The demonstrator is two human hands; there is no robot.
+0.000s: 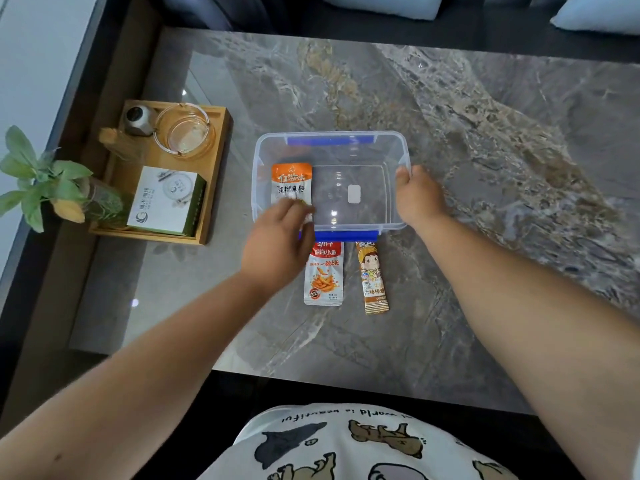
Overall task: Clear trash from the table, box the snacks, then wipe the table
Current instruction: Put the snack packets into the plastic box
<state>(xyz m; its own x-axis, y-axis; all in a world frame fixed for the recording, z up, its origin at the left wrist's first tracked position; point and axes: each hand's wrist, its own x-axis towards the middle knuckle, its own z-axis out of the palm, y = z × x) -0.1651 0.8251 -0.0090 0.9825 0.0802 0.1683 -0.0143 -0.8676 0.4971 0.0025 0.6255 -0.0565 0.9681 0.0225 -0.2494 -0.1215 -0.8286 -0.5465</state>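
Snack packets (pixel 323 271): three; one boxed.

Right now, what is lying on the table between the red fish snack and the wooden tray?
Only the left hand and its forearm cross that stretch in the head view; the marble table there holds nothing between the red fish snack and the wooden tray.

1. The left hand (pixel 277 245) covers the near end of the orange snack packet (pixel 292 183) in the clear box (pixel 330 183); its fingertips blur.
2. The box's near blue clip (pixel 346 236) hides the far ends of the fish snack packet (pixel 323 273) and the candy stick (pixel 373 277).
3. The plant (pixel 38 178) is cut off at the left edge.
4. Print on the white carton (pixel 162 199) is too small to read.
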